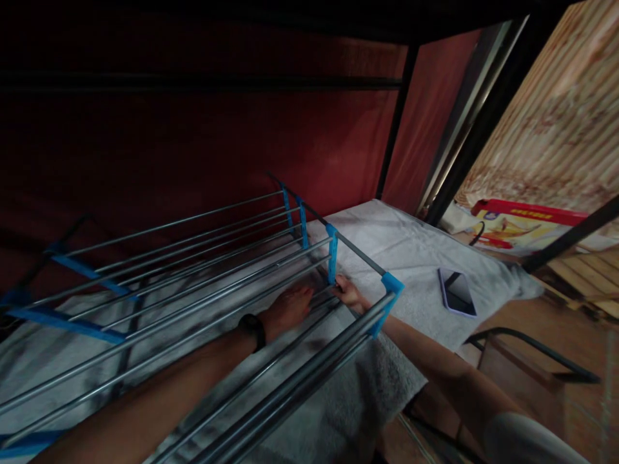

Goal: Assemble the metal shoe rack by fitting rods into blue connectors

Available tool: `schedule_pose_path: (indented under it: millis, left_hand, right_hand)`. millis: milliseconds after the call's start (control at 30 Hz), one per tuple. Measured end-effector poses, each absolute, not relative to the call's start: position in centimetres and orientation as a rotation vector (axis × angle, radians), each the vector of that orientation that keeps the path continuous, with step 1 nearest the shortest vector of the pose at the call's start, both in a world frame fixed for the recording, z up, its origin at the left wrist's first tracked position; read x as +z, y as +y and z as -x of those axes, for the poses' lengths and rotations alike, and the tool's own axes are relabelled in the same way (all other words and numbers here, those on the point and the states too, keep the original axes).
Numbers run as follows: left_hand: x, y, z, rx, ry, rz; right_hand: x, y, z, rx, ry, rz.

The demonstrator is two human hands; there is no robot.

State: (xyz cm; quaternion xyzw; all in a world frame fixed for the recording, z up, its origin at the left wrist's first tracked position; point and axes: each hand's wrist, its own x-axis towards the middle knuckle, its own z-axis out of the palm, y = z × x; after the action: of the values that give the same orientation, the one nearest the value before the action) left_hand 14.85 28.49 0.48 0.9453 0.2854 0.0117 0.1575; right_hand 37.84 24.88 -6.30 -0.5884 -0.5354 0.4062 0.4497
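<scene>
Our R hand (349, 295) curls at a blue bracket's foot (332, 274), L hand (290, 309) just beside, amid metal rods (278, 265); too dim to tell if either's clamped. Rack (314, 367) sits on grey cloth (387, 238), tiers up, rods mostly in; what's left, unclear. Phone (457, 293) nearby; red-yellow box (527, 229) beyond, contents hidden.

There are one left hand (290, 309) and one right hand (349, 294), one wristband (253, 332), one rack (319, 366) with four blue brackets (333, 256) at its right end, one phone (457, 294) and one printed box (527, 227)
</scene>
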Motion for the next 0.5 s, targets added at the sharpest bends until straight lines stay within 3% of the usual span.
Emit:
schedule_pose_path:
  millis: [267, 500]
  left_hand:
    - [-6.0, 31.1, -19.0, 0.090, 0.919, -2.556]
    - [-7.2, 32.4, -20.6, 0.260, 0.962, -2.418]
  right_hand:
    - [-10.2, 26.3, -38.6, 0.761, -1.529, 1.441]
    - [-12.4, 27.0, -38.8, 0.711, -1.537, 1.454]
